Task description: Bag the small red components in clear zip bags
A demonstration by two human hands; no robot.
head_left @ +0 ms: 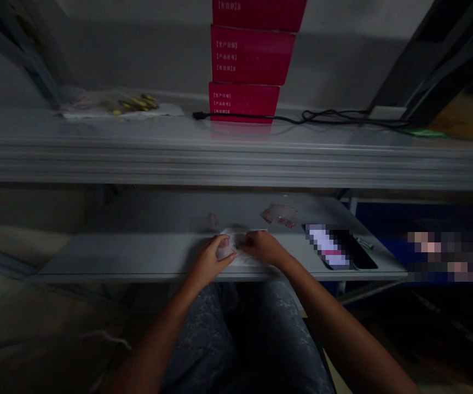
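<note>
My left hand (212,256) is curled round a small clear plastic bag (225,250), its thumb and fingers pressing the bag's sides. Close beside it, the fingers of my right hand (264,246) are pinched together over a white sheet (249,261) on the table. A small dark thing shows near the right fingertips, too dim to name, and I cannot make out whether they grip it. Just beyond my hands lies another small clear bag (213,220). Farther right rests a clear bag with small red pieces (281,214).
Two phones (362,253) and a small green-and-white object (365,243) lie at the table's right. A shelf (146,158) spans above the table, bearing stacked red boxes (249,57), a black cable (294,118) and a bag with yellowish pieces (138,103).
</note>
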